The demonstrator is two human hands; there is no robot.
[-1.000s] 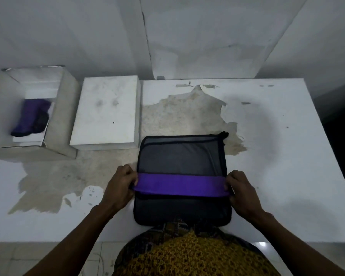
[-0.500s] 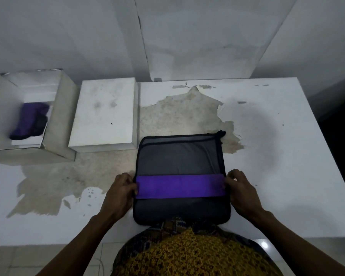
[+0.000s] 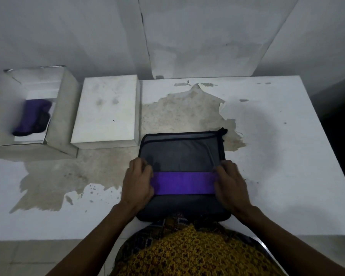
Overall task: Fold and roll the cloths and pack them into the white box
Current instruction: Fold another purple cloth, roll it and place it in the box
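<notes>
A dark grey cloth (image 3: pixel 179 154) with black trim lies folded flat at the table's near edge, a purple band (image 3: pixel 183 183) running across its middle. My left hand (image 3: pixel 137 184) grips the band's left end, fingers curled over the cloth. My right hand (image 3: pixel 231 186) grips the right end the same way. The open white box (image 3: pixel 66 108) stands at the far left and holds a rolled purple and dark cloth (image 3: pixel 31 116).
A flat white block (image 3: pixel 106 110), perhaps the box's lid, lies between the box and the cloth. The white table (image 3: pixel 277 156) has a large worn brown patch across its middle. A grey wall stands close behind.
Both hands have moved inward from the cloth's side edges onto the ends of the purple band. The cloth has kept its place.
</notes>
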